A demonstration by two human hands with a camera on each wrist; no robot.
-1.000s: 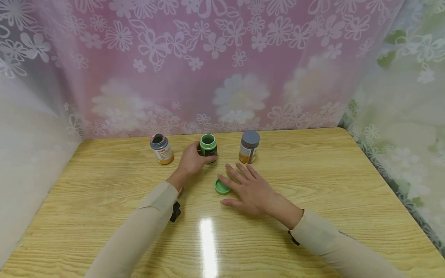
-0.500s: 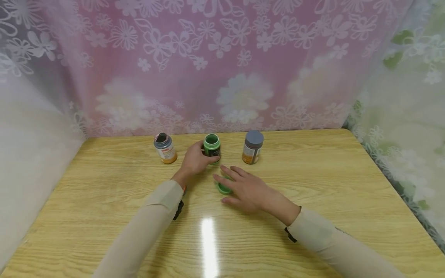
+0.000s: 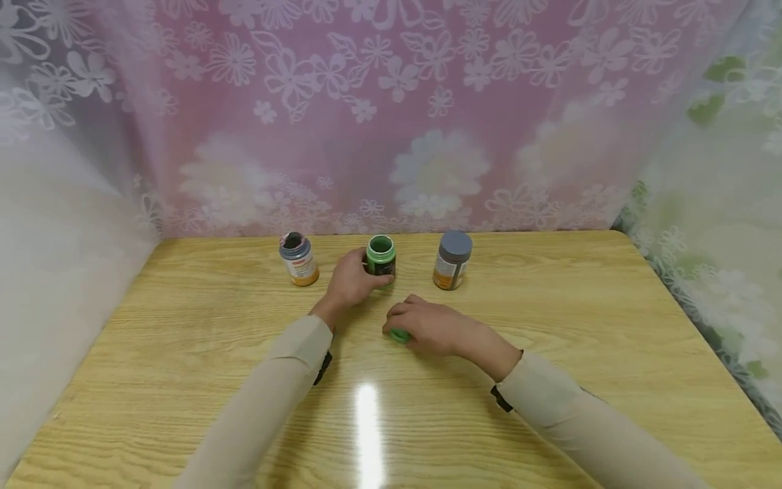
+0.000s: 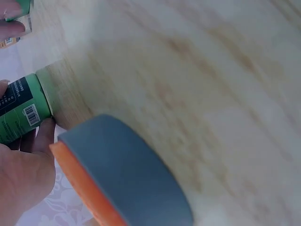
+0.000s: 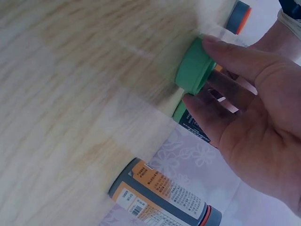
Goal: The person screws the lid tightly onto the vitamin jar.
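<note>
My left hand [image 3: 350, 280] holds an uncapped green jar [image 3: 381, 252] upright near the back of the table, thumb across its front and fingers behind. A barcode label shows on the same green jar [image 4: 28, 106] in the left wrist view. Closer to me, my right hand [image 3: 436, 327] is over a green screw lid [image 3: 400, 336], hollow side up. In the right wrist view, thumb and fingertips pinch that lid [image 5: 194, 67] by its edge at the tabletop.
An uncapped grey jar [image 3: 299, 261] with a torn seal stands left of the green one. To the right is a capped grey jar [image 3: 453, 261]. A grey lid with orange lining [image 4: 127, 174] lies by my left wrist, hidden under the forearm in the head view.
My right hand has drawn its spread fingers in and now pinches the green lid. The left hand keeps its hold on the green jar. The head view has shifted slightly.
</note>
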